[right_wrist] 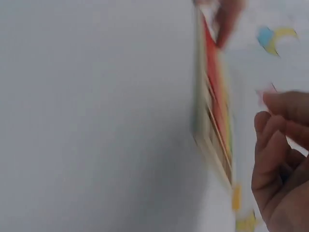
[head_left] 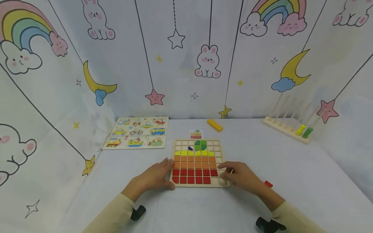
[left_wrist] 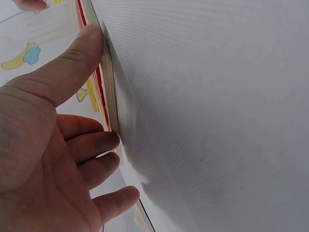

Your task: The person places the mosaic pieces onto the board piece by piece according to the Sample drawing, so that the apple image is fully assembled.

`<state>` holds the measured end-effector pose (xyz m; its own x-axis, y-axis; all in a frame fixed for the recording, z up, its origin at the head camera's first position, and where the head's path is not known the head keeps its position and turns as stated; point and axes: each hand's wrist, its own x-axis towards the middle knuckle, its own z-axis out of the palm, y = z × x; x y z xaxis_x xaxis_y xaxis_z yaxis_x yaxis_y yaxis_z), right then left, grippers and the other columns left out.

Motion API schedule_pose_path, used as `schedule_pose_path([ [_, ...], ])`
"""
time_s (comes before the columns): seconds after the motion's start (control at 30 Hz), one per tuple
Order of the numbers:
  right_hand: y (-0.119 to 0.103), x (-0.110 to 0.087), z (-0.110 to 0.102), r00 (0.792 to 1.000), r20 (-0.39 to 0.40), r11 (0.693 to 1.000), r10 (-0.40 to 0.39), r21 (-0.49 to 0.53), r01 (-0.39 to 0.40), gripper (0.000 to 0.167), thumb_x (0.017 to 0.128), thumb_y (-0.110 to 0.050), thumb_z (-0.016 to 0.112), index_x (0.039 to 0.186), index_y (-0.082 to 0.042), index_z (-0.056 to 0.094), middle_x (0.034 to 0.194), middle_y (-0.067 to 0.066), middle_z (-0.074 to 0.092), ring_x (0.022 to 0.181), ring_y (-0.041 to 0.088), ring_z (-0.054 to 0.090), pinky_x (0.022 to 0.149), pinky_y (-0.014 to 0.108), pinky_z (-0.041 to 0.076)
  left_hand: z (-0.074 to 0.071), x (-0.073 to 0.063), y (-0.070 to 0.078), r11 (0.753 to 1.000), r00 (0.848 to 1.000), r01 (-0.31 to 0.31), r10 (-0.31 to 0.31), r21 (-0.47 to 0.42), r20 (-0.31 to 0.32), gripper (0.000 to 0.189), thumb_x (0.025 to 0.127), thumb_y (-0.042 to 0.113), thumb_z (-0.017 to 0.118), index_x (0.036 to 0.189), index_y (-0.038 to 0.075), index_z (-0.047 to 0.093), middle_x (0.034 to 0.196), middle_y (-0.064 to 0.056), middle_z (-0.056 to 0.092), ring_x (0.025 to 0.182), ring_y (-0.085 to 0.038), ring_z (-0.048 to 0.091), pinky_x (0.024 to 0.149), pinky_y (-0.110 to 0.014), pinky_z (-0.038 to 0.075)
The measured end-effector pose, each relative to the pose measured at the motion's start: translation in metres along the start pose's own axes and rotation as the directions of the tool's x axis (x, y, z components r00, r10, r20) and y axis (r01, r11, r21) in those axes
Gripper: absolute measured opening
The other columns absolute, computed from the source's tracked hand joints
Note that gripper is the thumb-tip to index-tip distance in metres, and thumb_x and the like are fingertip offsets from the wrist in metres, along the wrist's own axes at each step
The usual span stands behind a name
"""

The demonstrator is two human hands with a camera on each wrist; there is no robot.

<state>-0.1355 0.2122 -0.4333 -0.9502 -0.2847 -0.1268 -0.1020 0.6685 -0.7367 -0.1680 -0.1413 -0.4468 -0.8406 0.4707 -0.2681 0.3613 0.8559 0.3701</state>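
A wooden grid board lies on the white table, filled with rows of red tiles, orange tiles and yellow pieces. Near its top are green pieces and a small dark blue piece. My left hand rests against the board's left side, thumb at the near left corner, fingers relaxed. Over the right side hovers my right hand, its fingers loosely bent; the right wrist view shows nothing between them. A loose red piece lies beside my right wrist.
A small picture card lies just behind the board, with a yellow block to its right. At the back left is a vehicle puzzle board. A wooden peg rack with yellow and green beads stands at the back right.
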Motion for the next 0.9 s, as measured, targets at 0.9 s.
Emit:
schedule_pose_path([
  [0.9,0.107,-0.049,-0.082,0.988,0.043,0.982,-0.149,-0.111,0.153,0.009,0.099,-0.021,0.068,0.100,-0.016,0.061,0.087,-0.007,0.061,0.078,0.003,0.054,0.062,0.023,0.047,0.000,-0.003,0.001,1.000,1.000,0.008,-0.008,-0.010,-0.001,0.100,0.080,0.045,0.086,0.159,0.010,0.035,0.164,-0.010,0.037,0.154,-0.029,0.028,0.121,-0.053,0.032],
])
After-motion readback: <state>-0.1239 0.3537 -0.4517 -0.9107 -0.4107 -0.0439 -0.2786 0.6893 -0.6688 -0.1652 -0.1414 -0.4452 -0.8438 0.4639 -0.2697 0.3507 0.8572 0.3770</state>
